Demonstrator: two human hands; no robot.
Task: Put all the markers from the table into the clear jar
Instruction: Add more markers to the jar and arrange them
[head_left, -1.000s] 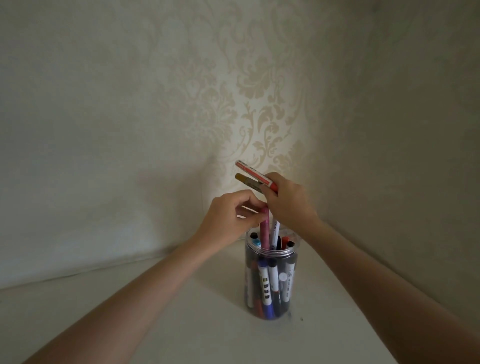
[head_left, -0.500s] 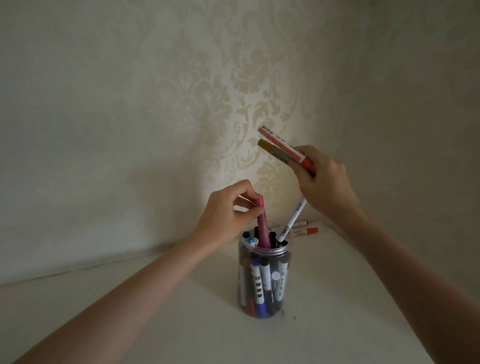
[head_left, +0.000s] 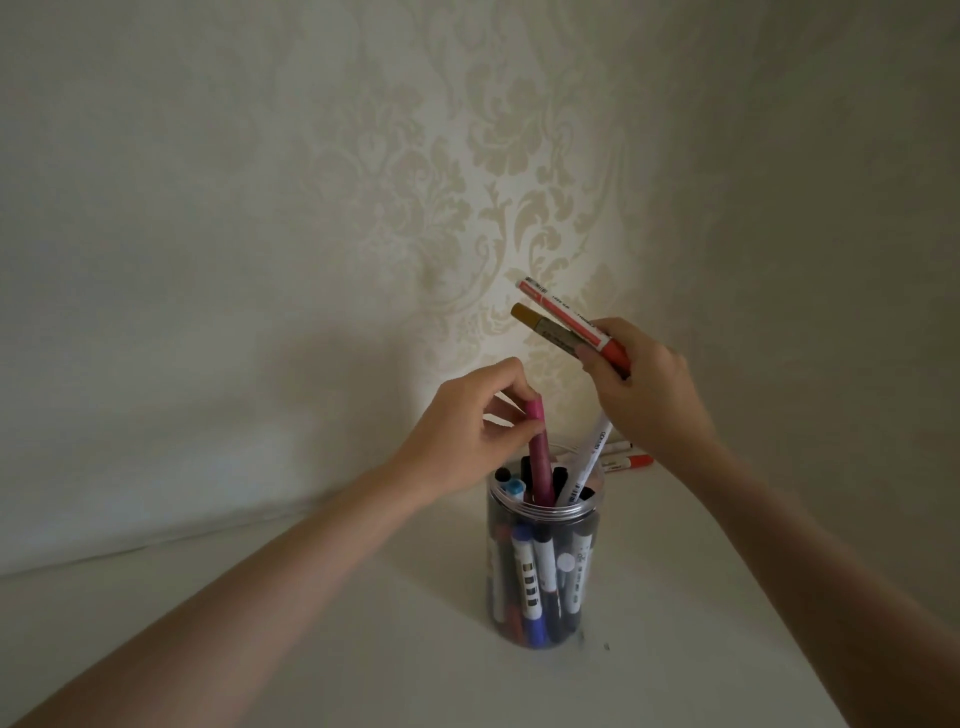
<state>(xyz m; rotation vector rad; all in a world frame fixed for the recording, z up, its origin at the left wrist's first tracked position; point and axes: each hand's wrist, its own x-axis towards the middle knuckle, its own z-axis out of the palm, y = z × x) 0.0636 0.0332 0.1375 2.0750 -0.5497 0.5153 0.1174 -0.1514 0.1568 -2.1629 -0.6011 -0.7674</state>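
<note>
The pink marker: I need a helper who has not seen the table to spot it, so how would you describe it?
Find the clear jar full of markers on the white table. From its mouth a pink marker stands nearly upright, its top pinched by the left hand. It is the only pink one; the white marker beside it leans right.

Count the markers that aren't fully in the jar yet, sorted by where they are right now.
Held in the right hand: 3 (red marker, gold marker, white marker)
Held in the left hand, lower end in the jar: 1 (pink marker)
Lying on the table behind the jar: 2 (table markers)
Total: 6
</note>
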